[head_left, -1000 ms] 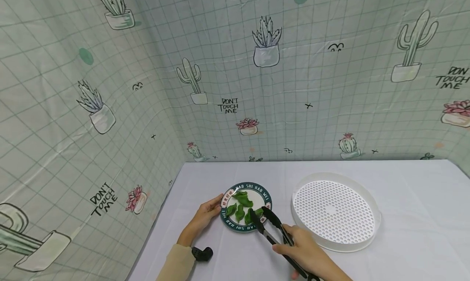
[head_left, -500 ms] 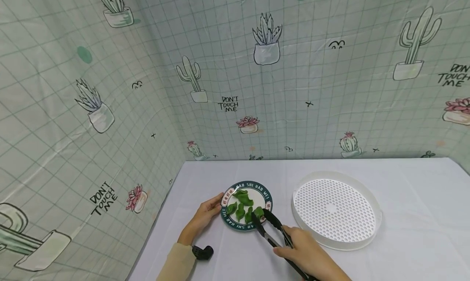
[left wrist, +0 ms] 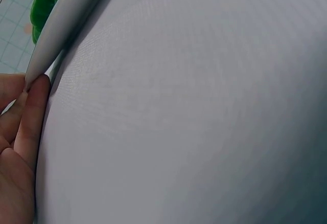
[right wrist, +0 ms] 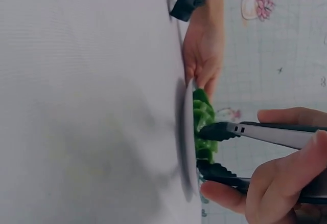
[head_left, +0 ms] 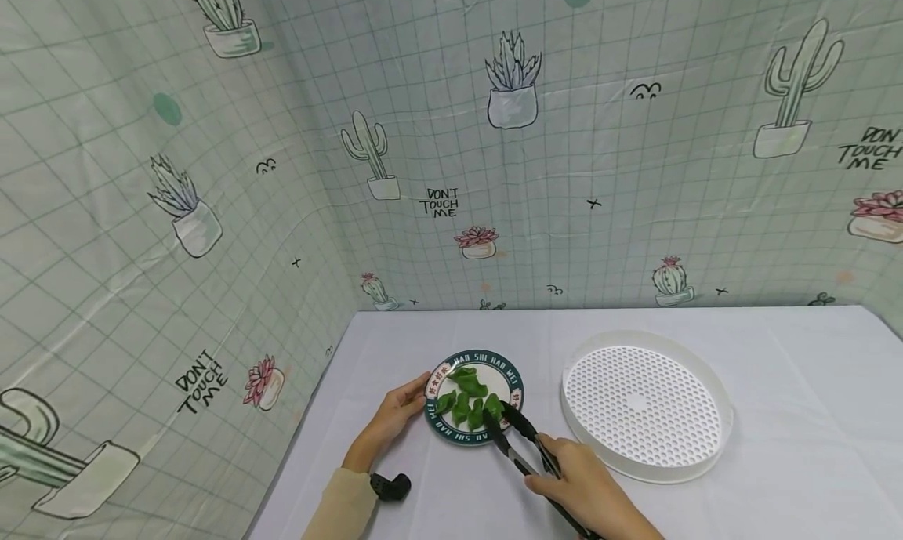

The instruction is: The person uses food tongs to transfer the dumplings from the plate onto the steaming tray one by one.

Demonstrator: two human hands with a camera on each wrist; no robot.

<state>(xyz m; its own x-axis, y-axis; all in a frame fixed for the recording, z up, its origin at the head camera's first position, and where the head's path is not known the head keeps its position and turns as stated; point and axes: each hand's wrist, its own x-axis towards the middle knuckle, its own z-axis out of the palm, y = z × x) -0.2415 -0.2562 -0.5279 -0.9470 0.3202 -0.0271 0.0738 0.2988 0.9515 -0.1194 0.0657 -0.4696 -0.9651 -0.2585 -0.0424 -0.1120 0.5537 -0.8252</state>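
Observation:
Several glossy green pieces [head_left: 469, 382], folded like dumplings, lie on a round plate [head_left: 462, 436] with a dark green lettered rim. My left hand [head_left: 392, 411] pinches the plate's left edge; in the left wrist view that edge [left wrist: 46, 55] sits between thumb and fingers. With my right hand [head_left: 584, 483] I hold black and silver tongs [head_left: 520, 422]. Their tips straddle the rightmost green piece [head_left: 493, 406] over the plate. Seen from the right wrist, the scalloped tongs tip [right wrist: 217, 131] is against the green pieces, just above the plate [right wrist: 188, 132].
Right of the plate stands a large round white tray [head_left: 638, 399] with a perforated base and a raised rim. A black device [head_left: 390, 487] is at my left wrist. Behind the white-covered table [head_left: 790, 414] hangs a cactus-print cloth [head_left: 564, 156].
The tongs' tips have moved slightly nearer each other around the rightmost green piece, which has shifted a little left. My left hand and the plate have stayed in place.

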